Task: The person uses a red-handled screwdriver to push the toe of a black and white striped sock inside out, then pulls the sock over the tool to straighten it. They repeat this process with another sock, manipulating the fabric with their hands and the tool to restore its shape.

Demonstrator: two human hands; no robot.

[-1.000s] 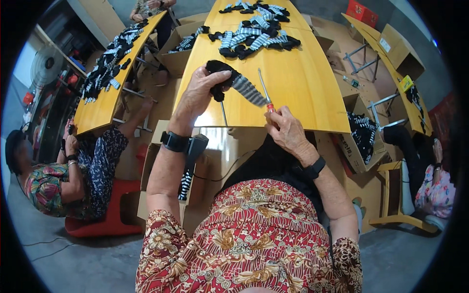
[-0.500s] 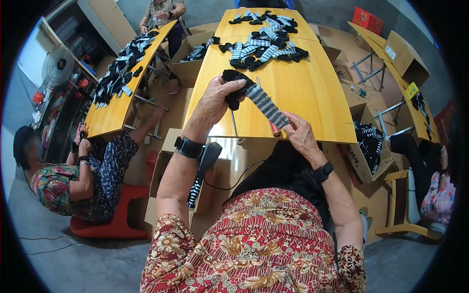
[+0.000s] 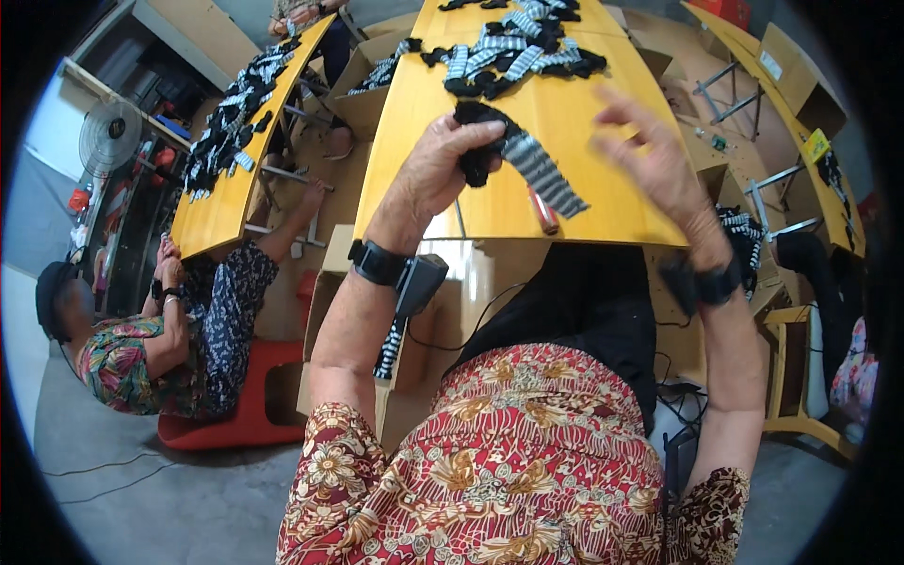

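Note:
Above the near end of the yellow table, my left hand is closed on a sock with a black bunched part and a grey-and-black striped part. Thumb and fingers pinch the black part, while the striped end hangs free to the right. My right hand is off the sock, raised over the table's right side. Its fingers are apart and smeared by motion, with nothing seen in them. A red-handled tool lies at the near table edge, partly behind the sock.
A pile of striped and black socks covers the table farther off. Cardboard boxes with socks stand on both sides. At left, a person sits on a red chair beside another sock-covered table. A wooden chair stands right.
My right hand has let go of the sock's striped end and swung up and right. My left hand, still gripping the black part, has shifted slightly right and up in view.

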